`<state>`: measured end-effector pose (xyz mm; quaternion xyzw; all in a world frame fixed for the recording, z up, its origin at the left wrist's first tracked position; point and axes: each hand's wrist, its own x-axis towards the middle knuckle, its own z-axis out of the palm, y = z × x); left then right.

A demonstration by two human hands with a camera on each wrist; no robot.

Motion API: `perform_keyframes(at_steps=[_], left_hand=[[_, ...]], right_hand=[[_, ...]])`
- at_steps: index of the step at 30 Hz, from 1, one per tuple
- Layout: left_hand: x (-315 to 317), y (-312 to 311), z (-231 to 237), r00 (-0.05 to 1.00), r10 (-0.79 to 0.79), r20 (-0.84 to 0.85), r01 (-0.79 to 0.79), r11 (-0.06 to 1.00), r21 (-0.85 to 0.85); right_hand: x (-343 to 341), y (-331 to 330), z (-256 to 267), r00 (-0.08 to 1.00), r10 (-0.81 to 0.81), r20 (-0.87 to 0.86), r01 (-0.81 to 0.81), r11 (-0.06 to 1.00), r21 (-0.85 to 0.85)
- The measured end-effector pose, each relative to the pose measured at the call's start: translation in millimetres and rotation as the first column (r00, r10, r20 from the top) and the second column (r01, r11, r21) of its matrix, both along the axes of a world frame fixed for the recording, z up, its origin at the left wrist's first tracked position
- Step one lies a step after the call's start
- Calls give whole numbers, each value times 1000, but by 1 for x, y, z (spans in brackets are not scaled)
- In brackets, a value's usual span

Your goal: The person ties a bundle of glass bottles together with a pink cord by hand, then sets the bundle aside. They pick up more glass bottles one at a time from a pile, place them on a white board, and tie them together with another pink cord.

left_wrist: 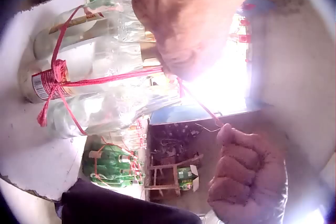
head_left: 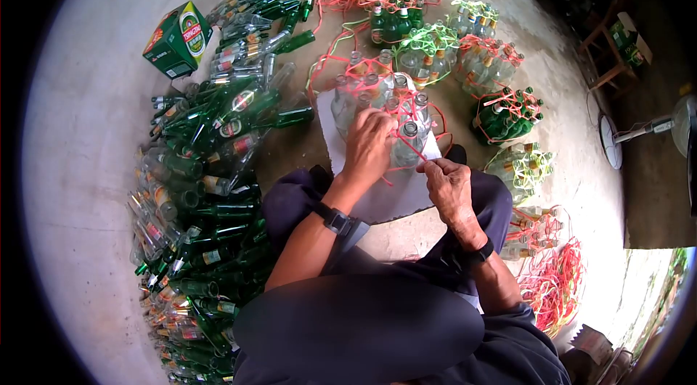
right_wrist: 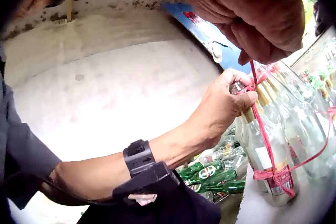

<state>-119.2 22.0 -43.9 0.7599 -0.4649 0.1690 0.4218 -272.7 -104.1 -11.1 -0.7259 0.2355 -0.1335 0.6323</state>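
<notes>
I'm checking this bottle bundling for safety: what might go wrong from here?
The red strap could slip from the right hand and loosen. An uneven pull might tip the clear bottles standing upright on the white board. The loose green bottles piled to the person's left might roll if knocked.

One bottle cluster [head_left: 409, 144] is standing centre; seven tied bundles [head_left: 508, 118] are lining 12 to 4 o'clock; two green cartons [head_left: 170, 45] sitting, 10 and 2; one fan [head_left: 657, 127], 3.

Left hand [head_left: 369, 142] pinching — right hand [head_left: 449, 187] curled.
</notes>
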Motion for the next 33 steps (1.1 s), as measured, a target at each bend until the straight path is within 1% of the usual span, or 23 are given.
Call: perform_keyframes(at_steps=[3,5,7,8,12,14,15,17,18,19,21,22,24,26,27,29,31,32,33], left_hand=[[-1,0,1,1000,17,-2,-17,1000,8],[-1,0,2,1000,16,9,-16,1000,6],[0,-1,5,1000,19,13,-19,1000,18],[0,-1,6,1000,21,16,-22,999,31],[-3,-1,11,999,29,18,-30,999,43],[-5,-1,13,999,38,16,-39,998,46],[-5,-1,11,999,37,15,-38,998,48],[-5,-1,8,999,40,22,-41,997,59],[-3,-2,7,999,40,24,-41,998,57],[-2,-2,5,999,37,22,-38,998,58],[0,-2,-1,999,32,20,-33,998,58],[2,-2,-5,999,31,22,-32,999,26],[3,-3,-13,999,28,23,-28,1000,-6],[5,-3,-21,992,29,-120,-28,1000,5],[4,-3,-18,993,28,-118,-28,1000,4],[1,-2,-12,992,86,-94,-84,996,25],[3,-4,-16,992,82,-100,-83,997,0],[3,-5,-19,991,77,-106,-80,996,-26],[2,-6,-17,991,80,-106,-83,996,-26]], right_hand=[[-9,6,-10,1000,-11,-8,11,1000,-9],[-14,9,-7,1000,5,-13,-6,1000,-23],[-16,12,-1,999,19,-34,-22,995,-102],[-17,12,-3,999,18,-39,-20,998,-64],[-23,16,-9,995,17,-101,-22,999,-40],[-25,23,-14,998,26,-56,-36,983,-180],[-25,26,-17,998,25,-57,-35,983,-178],[-25,30,-24,995,60,82,-38,969,-243],[-25,31,-27,990,76,119,-41,960,-278],[-25,32,-27,990,77,120,-40,959,-279],[-23,34,-27,992,96,83,-61,932,-357],[-22,32,-26,979,155,129,-84,895,-437],[-19,34,-23,974,170,150,-84,885,-457],[-18,36,-18,967,188,172,-85,875,-477],[-17,36,-12,968,204,145,-109,865,-490],[-16,36,-8,969,220,116,-134,854,-502],[-13,35,-7,966,249,74,-165,806,-569],[-11,33,-4,965,252,73,-167,805,-569],[-8,30,0,940,329,88,-191,725,-661]])
